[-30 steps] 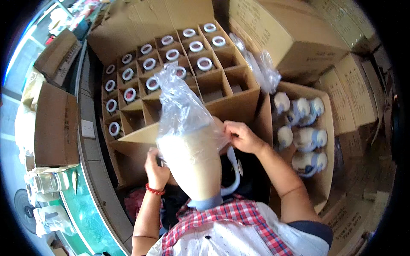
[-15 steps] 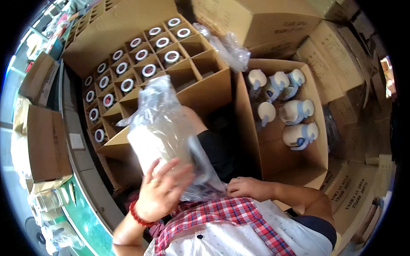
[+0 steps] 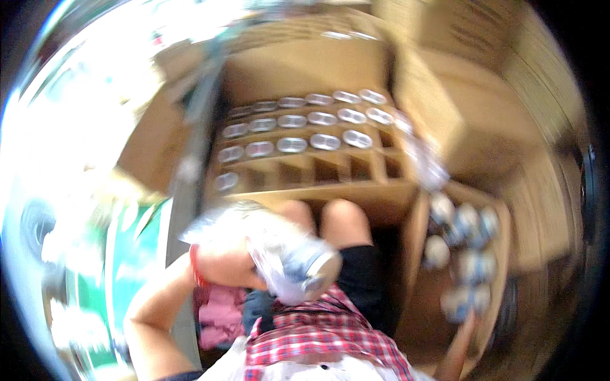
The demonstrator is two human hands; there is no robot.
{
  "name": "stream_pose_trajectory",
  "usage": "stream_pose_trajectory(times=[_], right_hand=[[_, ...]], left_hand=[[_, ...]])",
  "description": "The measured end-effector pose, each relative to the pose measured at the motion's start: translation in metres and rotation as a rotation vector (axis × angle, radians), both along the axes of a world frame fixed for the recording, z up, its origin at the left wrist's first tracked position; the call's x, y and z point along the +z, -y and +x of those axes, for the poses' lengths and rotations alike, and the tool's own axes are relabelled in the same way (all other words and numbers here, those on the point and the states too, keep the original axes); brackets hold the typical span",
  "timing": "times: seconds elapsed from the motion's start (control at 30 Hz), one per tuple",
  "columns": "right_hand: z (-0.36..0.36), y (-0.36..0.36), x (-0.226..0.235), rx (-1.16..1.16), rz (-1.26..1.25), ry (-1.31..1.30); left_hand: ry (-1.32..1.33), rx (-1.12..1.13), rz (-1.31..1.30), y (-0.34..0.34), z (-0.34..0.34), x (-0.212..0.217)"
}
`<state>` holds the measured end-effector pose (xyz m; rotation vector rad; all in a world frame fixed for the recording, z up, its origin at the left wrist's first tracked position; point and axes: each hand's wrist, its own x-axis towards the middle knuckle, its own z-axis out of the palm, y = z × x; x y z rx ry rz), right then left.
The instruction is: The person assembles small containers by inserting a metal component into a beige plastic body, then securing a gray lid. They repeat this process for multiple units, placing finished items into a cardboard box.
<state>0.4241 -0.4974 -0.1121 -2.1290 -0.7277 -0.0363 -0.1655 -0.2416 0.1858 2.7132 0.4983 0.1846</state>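
Observation:
Everything is smeared by motion. My left hand [image 3: 232,263], with a red bracelet at the wrist, is closed around a bottle [image 3: 311,270] with a cream lid and blue-grey strap, tilted over my lap. Crinkled clear plastic bags [image 3: 222,222] lie over and beside that hand, hiding part of its fingers. At the right, my right hand [image 3: 469,320] reaches into an open carton [image 3: 416,254], at the nearest lidded bottle [image 3: 467,301]. Its fingers are too blurred to show whether they grip it. Several similar bottles [image 3: 473,267] stand in that carton.
Ahead stands a large carton [image 3: 305,70] with cardboard dividers, several cells holding ring-topped bottles [image 3: 292,120]. Clear plastic [image 3: 426,159] hangs over its right corner. More cartons [image 3: 534,209] stack at the right. A green-topped table [image 3: 140,254] runs along the left.
My view has swung left. My left hand, earlier spread on the bagged plastic, now holds a bottle with the plastic around it. My right hand has moved from my lap to the right carton.

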Motion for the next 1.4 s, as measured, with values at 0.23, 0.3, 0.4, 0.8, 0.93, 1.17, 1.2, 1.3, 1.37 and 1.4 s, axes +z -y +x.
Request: stream_pose_trajectory(times=[0.23, 0.3, 0.4, 0.8, 0.93, 1.17, 1.2, 1.3, 1.37, 1.4], right_hand=[[0.057, -0.086, 0.01, 0.061, -0.361, 0.021], [0.045, -0.112, 0.025, 0.121, -0.407, 0.009], [0.027, -0.15, 0.047, 0.218, -0.46, 0.015], [-0.012, -0.093, 0.153, 0.432, -0.294, -0.187], [-0.125, -0.098, 0.197, 0.651, -0.026, -0.332], [-0.321, -0.169, 0.133, 1.454, 0.049, -0.345], [-0.328, -0.168, 0.112, 1.55, -0.015, -0.388], [-0.361, -0.159, 0.083, 1.664, -0.158, 0.423], [-0.352, -0.149, 0.07, 1.641, -0.332, 0.682], [-0.346, -0.149, 0.064, 1.649, -0.318, 0.75]], left_hand=[[0.916, 1.395, -0.25, 0.126, -0.241, 0.029], [1.295, 1.616, 0.046, 0.186, -0.309, 0.044], [1.184, 2.005, 0.565, 0.251, -0.402, 0.06], [1.429, 2.091, 0.918, 0.154, -0.742, -0.103], [0.466, 2.769, 0.83, 0.168, -0.753, -0.113], [-0.063, 1.796, 1.41, 0.095, -0.612, -0.092], [0.659, 1.446, 0.895, 0.058, -0.548, -0.098], [0.762, 1.103, 0.389, -0.007, -0.328, -0.112], [0.779, 0.996, -0.138, -0.023, -0.19, -0.112], [0.825, 0.889, -0.284, -0.039, -0.158, -0.13]])
